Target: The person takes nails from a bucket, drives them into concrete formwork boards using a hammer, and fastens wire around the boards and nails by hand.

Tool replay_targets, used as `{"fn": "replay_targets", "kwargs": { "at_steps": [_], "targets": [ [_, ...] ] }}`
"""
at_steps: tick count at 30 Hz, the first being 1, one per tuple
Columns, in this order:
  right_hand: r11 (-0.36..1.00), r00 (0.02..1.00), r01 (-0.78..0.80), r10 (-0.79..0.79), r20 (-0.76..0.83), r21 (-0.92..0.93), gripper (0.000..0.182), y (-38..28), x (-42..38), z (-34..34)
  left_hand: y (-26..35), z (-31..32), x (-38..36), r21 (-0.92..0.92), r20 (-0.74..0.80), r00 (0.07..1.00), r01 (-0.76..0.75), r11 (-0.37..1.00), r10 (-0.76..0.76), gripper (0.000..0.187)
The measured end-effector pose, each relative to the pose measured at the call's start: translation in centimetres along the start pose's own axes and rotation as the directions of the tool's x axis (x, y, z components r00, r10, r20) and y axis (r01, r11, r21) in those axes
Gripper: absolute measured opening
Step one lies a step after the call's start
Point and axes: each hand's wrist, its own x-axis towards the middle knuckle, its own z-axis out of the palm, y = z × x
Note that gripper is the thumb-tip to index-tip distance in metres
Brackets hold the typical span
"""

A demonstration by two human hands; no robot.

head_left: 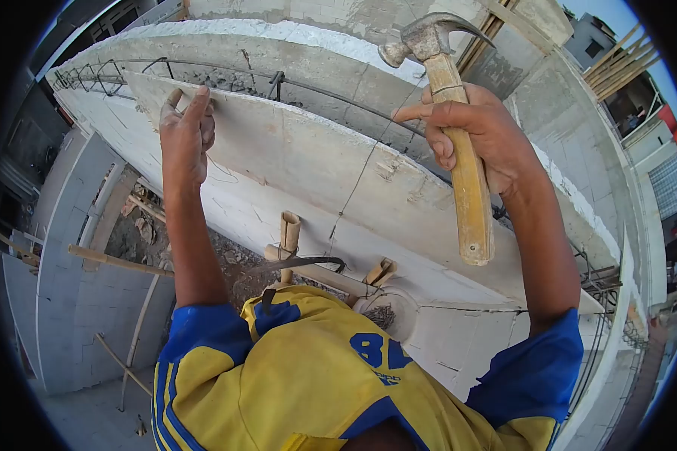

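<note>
My right hand (478,135) is wrapped round the wooden handle of a claw hammer (471,203), its index finger pointing left. The steel head is raised above the wall top, with the claw to the right. My left hand (186,139) is up against the face of a long pale board (301,143), close to its upper edge. Its fingers are curled, with thumb and index finger pointing up; whatever they may pinch is hidden. A thin wire (361,180) runs down over the board from the reinforcing bar (323,89) behind it.
A curved block wall (308,41) stands beyond the bar, with rough concrete between. Below the board are bamboo poles (323,276) and a round bucket (399,312) with dark bits inside. Lower block walls (75,263) and rubble lie left; rebar ends (602,282) stick out right.
</note>
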Motion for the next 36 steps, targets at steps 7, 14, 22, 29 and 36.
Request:
{"fn": "replay_targets", "kwargs": {
  "at_steps": [7, 14, 22, 29, 36],
  "targets": [
    [0.991, 0.936, 0.136, -0.134, -0.325, -0.018, 0.035, 1.4, -4.3, -0.9, 3.4, -4.2, -0.4, 0.297, -0.05, 0.998, 0.053, 0.953, -0.04, 0.048],
    [0.947, 0.88, 0.319, -0.31, -0.359, -0.034, 0.051, 5.8, -10.6, 0.9, 8.5, -13.2, 5.3, 0.794, -0.169, 0.918, -0.088, 0.601, 0.357, 0.022],
    [0.977, 0.884, -0.105, 0.177, 0.433, -0.186, 0.043, 13.4, -3.9, 11.4, 8.2, -7.4, 15.4, 0.778, 0.621, 0.694, -0.603, -0.179, 0.364, 0.013],
    [0.798, 0.881, 0.434, -0.278, 0.383, -0.419, 0.045, 23.3, 8.8, 24.1, 2.5, -9.9, 22.3, 0.697, 0.667, 0.616, -0.714, -0.06, 0.42, 0.023],
    [0.581, 0.881, 0.462, -0.214, 0.422, -0.671, 0.052, 21.3, 16.9, 29.8, 3.7, -8.9, 22.0, 0.575, 0.818, 0.516, -0.748, -0.332, 0.254, 0.021]
  ]
}}
